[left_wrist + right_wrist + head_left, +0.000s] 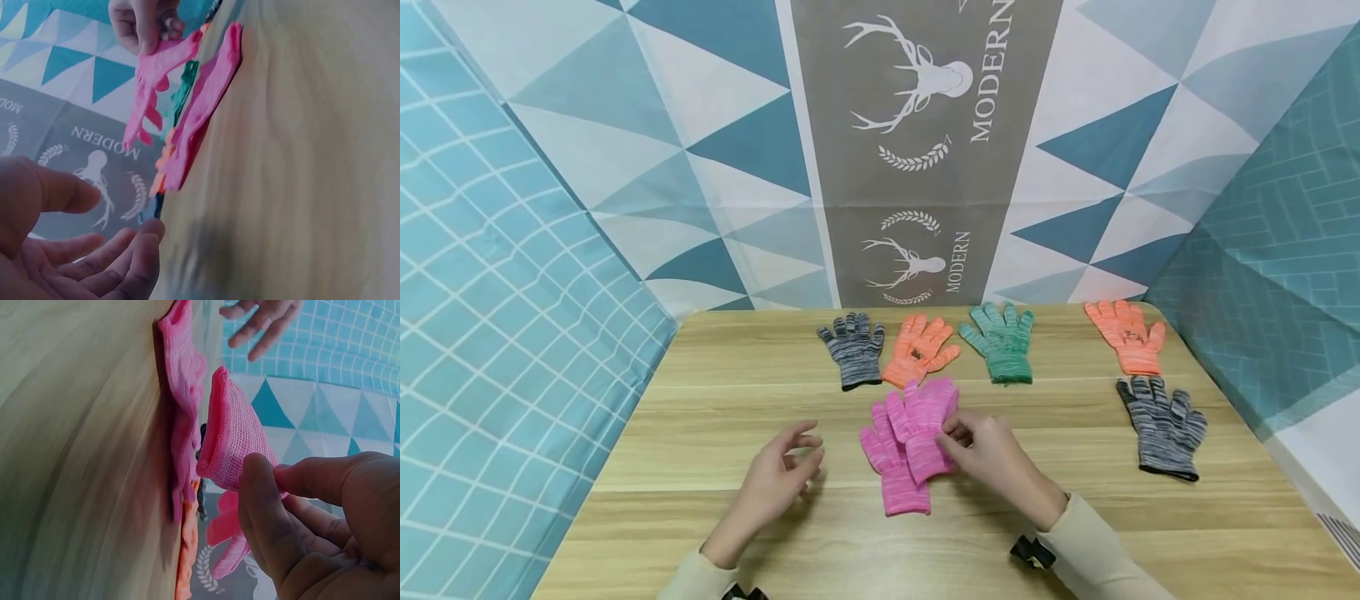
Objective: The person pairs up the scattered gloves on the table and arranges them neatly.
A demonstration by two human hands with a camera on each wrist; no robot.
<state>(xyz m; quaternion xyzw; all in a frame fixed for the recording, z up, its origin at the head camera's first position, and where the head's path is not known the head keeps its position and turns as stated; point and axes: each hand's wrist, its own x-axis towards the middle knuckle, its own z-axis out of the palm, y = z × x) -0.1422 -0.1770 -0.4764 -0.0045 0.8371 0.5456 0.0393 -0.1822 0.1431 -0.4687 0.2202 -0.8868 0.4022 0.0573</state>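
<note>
My right hand [988, 454] pinches a pink knit glove [931, 417] by its side edge, between thumb and fingertips. In the right wrist view the cuff of this held glove [234, 434] faces the camera, and its fingers hang down behind my hand. The wrist views show it raised off the table. Below it, a second pink glove [901, 487] lies flat, partly covered by the held one in the head view. To the left, my left hand [782, 471] hovers over the table with loosely bent fingers and holds nothing; the left wrist view shows its thumb [69, 190] apart from the fingers.
Along the table's far edge lie a grey glove [855, 350], an orange glove [917, 348] and a green glove [1002, 342]. Another orange glove [1127, 337] and another grey glove [1163, 429] lie at the right. Patterned cloth [730, 150] hangs behind the wooden table [700, 400].
</note>
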